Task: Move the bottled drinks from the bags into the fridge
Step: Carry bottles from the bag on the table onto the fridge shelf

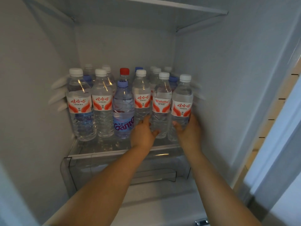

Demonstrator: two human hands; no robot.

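Left hand (143, 132) curled round the lower body of a Wahaha bottle (161, 103), thumb in front, fingers reaching in between it and the neighbour on its left. Right hand (189, 131) wrapped the same way round the base of the end bottle (182, 103), hard against the fridge's right wall (228, 79). Both gripped low, probably to keep them upright while being seated and nudged back into line. Both standing on the glass shelf (97, 152), near its front edge, side by side and close to touching.

Outward from there: a front row of six across the shelf, four more to the left, among them a blue-tinted Ganten bottle (123, 110) with a pale blue cap. Behind, further rows, mostly white caps, some blue caps and one red cap (124, 71). Packed tightly, no doubt to fit as many as possible on one level; front row now reaching wall to wall.

Below the shelf, a clear drawer (123, 173), contents not discernible. Above, another shelf (179, 8), nothing visible on it from this angle. Door edge (276, 144) at far right.

No bags in view, so impossible to say how many bottles remain. Judging by the crowding, this level nearly full.
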